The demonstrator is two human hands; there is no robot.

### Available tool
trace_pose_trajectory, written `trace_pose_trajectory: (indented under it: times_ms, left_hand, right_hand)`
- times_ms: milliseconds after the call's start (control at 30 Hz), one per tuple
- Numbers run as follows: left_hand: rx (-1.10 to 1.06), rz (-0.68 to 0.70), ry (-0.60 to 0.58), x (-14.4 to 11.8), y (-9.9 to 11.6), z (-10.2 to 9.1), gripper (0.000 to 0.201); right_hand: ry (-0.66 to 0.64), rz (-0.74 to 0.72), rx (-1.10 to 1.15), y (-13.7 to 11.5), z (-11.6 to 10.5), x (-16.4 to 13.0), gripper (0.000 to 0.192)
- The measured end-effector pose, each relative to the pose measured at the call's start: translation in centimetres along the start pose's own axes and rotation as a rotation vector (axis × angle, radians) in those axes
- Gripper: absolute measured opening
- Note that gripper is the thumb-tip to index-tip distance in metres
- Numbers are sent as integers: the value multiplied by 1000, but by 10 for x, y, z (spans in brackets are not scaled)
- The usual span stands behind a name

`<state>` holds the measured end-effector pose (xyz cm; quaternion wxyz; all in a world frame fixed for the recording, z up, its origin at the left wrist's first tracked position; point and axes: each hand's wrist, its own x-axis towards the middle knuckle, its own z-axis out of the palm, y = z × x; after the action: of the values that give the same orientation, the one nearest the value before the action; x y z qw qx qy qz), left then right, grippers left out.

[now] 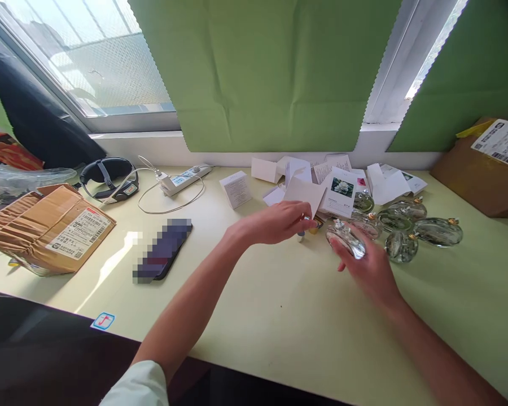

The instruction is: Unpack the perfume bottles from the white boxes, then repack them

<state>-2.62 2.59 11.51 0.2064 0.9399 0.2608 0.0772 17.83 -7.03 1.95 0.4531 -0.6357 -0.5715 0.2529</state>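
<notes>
Right grip [371, 265] curls partway round a clear glass bottle [349, 237].

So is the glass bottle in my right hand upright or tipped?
Tipped: the glass bottle in your right hand slants from upper left to lower right in the picture, rather than standing straight.

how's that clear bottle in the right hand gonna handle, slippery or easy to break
The clear bottle may be slippery, since its surface looks smooth and glossy in the right hand. It is probably fragile, as its see-through, shiny body looks like glass. Its rounded outline suggests it could rock or roll if set down on its edge.
</notes>
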Motion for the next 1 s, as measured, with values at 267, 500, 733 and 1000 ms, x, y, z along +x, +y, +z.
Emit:
trace_pose_trajectory:
  times_ms: [267,500,733,1000]
  left_hand:
    - [170,-115,-325,15,6,43,26]
    - [10,-395,-47,-23,-53,-31,39]
    - [156,-810,576,-41,-143,-18,69]
    - [73,-732,585,-39,-135,-30,44]
  right_hand:
    - [-8,96,11,11,-19,14,55]
    - [-206,-24,-195,19,-14,10,42]
    - [-261,-92,-278,20,-8,7,26]
    - [-60,-251,-120,6,-23,8,55]
